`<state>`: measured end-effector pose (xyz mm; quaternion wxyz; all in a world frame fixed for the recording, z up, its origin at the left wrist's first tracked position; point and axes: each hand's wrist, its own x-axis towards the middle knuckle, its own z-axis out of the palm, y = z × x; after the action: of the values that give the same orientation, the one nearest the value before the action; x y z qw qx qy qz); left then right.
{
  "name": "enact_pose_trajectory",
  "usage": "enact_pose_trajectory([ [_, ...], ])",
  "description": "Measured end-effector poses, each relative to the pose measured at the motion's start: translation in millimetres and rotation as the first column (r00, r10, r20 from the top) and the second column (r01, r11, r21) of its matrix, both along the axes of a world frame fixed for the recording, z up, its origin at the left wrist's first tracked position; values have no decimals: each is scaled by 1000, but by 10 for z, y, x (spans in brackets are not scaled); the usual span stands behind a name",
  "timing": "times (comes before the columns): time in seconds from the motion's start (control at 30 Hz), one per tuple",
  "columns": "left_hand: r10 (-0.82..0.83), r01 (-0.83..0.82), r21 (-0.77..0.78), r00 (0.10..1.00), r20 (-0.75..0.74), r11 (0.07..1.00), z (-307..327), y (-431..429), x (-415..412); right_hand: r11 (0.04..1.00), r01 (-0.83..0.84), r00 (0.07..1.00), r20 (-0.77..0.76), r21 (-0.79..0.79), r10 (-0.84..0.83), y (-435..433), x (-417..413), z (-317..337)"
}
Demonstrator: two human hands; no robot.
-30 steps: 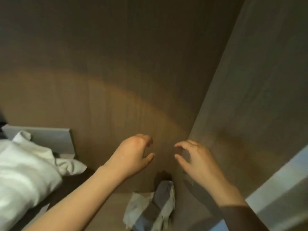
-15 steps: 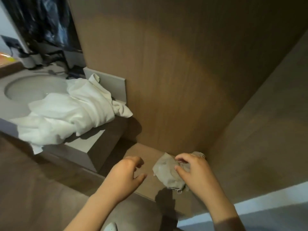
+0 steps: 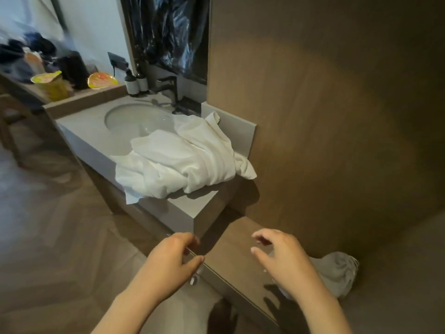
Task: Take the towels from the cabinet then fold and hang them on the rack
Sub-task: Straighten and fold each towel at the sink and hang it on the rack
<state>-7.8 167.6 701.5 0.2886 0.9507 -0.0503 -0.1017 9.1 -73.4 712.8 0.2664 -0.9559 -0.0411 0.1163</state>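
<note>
Left hand: the left hand [image 3: 166, 261] hovers over the front edge of the cabinet shelf [image 3: 231, 247]; fingers loosely curled, thumb stretched forward; it holds nothing.
Right hand: the right hand [image 3: 286, 261] hangs above the same shelf, well apart from the left; fingers bent and spread, nothing between them; released, touching no cloth as far as can be seen.
Grey towel: a crumpled grey towel [image 3: 337, 271] lies on the shelf in the corner against the cabinet wall [image 3: 325, 116]; it sits just to the right of the right hand, its near part hidden by that wrist.
White towels: a loose heap of white towels [image 3: 183, 160] rests on the grey counter [image 3: 190, 206], up against its raised end piece; one corner droops over the counter's front edge; part of the heap overlaps the rim of the basin [image 3: 130, 119].
Counter fittings: a dark tap [image 3: 171, 88] stands behind the basin; two small bottles [image 3: 136, 83] stand beside it; a black plastic sheet [image 3: 173, 32] hangs above.
Far left: a yellow cup [image 3: 51, 86] sits on a wooden ledge; the things round it are blurred.
Floor: a wood-patterned floor [image 3: 60, 237] lies below the counter.
</note>
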Motion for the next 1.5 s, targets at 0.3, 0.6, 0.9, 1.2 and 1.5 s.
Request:
enact_pose_trajectory([
  [0.3, 34, -34, -38, 999, -4, 999, -30, 1421, 335, 999, -20, 1000, 5, 30, 20, 1290, 419, -62],
  [0.6, 77, -82, -92, 996, -52, 992, -112, 2329, 661, 999, -40, 999, -13, 25, 40, 2140, 730, -193],
  [0.9, 116, -135, -113, 981, -153, 984, -231, 2646, 1286, 998, -52, 999, -12, 35, 52, 2502, 1479, -248],
  [1.2, 112, -115, -36, 991, -71, 993, -121, 2896, 2325, 999, -32, 999, -44, 10, 32, 2877, 2552, -249],
  [1.5, -21, 18, -29, 994, -108, 999, -302, 3063, 3119, 997, 61, 997, -48, 55, -58, 2968, 3025, -364],
])
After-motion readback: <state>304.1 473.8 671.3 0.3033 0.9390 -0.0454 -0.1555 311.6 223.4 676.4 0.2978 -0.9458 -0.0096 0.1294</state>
